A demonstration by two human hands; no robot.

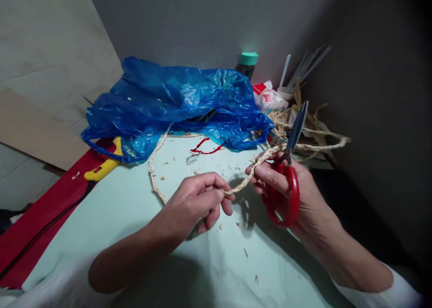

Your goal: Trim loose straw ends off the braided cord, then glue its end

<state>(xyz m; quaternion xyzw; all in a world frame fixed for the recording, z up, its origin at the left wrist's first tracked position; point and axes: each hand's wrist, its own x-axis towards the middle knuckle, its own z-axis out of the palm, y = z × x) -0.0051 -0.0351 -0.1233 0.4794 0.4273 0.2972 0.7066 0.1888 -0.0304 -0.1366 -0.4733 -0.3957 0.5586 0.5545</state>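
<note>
The left hand (197, 201) pinched the cord (243, 183) above the desk (101, 218), while the right hand (308, 198) gripped it farther along and also held the scissors (294, 200), blades upward. The cord looped out beyond the scissors, and another length curved over the desk between the blue bag (189, 90) and the left hand.

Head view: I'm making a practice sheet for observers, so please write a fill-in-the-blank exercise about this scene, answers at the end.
1. The left hand and right hand both hold the twisted cord, but the scissors are in the ____ hand.
2. The scissors have ____ handles.
3. The crumpled plastic bag is ____.
4. The yellow tool lies toward the picture's ____ edge.
Missing words: right; red; blue; left.
</note>
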